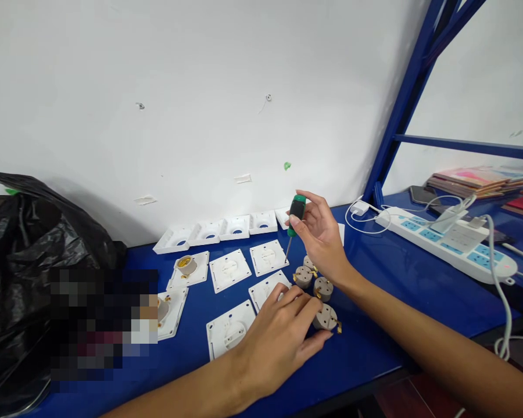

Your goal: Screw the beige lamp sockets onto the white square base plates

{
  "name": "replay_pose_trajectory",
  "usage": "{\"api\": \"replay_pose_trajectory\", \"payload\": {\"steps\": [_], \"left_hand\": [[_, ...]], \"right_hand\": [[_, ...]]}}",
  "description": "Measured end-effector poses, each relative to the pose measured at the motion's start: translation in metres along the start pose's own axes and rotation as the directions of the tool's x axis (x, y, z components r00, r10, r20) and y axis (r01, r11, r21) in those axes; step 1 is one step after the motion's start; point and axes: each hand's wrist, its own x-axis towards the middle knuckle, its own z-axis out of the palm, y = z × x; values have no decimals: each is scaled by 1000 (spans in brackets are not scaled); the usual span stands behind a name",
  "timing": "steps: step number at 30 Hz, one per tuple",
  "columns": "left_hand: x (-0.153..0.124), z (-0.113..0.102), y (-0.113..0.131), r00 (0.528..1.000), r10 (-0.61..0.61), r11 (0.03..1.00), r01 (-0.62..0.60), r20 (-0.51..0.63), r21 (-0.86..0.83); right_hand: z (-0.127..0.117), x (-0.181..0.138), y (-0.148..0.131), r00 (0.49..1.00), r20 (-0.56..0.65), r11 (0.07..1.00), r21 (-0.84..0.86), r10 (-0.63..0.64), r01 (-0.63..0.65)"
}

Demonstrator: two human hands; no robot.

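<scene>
In my right hand point(320, 232) is a screwdriver point(297, 208) with a green and black handle, its thin shaft pointing down beside a white square plate point(269, 257). My left hand point(285, 331) is closed round the nearest grey round lamp socket point(326, 317), which has brass tabs; thumb and fingers touch its side. Behind it several like sockets, one a grey lamp socket point(322, 288), stand close together. Left of them lie more white plates point(230, 270), one partly under my left hand. Farther left, a lamp socket with a brass thread point(186, 265) sits on a white plate.
White square frames point(235, 227) line the wall at the back of the blue table point(370, 342). A black plastic bag point(21, 261) stands at the left. At the right are a power strip point(444, 241) with cables, a blue metal post point(396, 122) and stacked boards point(475, 183).
</scene>
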Motion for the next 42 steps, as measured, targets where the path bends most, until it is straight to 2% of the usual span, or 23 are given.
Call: {"api": "replay_pose_trajectory", "payload": {"steps": [8, 13, 19, 24, 27, 32, 34, 38, 42], "left_hand": [[2, 2, 1, 999, -45, 998, 44, 16, 53], [3, -5, 1, 998, -59, 997, 57, 31, 58], [-35, -28, -13, 999, -7, 998, 5, 33, 59], [-68, -47, -26, 999, -18, 997, 15, 44, 78], [-74, -53, -33, 998, 30, 995, -35, 47, 97], [-74, -62, -49, 992, 105, 968, -119, 73, 219], [-75, -66, -57, 996, 74, 973, -81, 44, 217], [-82, -69, -69, 992, -105, 960, 119, -70, 253], [-83, -68, -78, 982, -189, 949, 191, -33, 251]], "right_hand": [[0, 0, 0, 1000, -6, 1000, 12, 1, -1], [0, 0, 2, 1000, 9, 1000, -12, 4, -4], [0, 0, -3, 1000, -20, 1000, 4, 18, -18], [1, -5, -12, 998, -1, 998, 32, 56, -56], [1, -9, -16, 997, 34, 997, -20, 70, -69], [4, -15, -13, 995, 93, 995, -92, 36, -28], [4, -17, -10, 993, 115, 994, -110, 40, -28], [4, -20, -8, 987, 151, 991, -124, 59, -40], [2, -23, -11, 964, 259, 982, -188, 65, -15]]}}
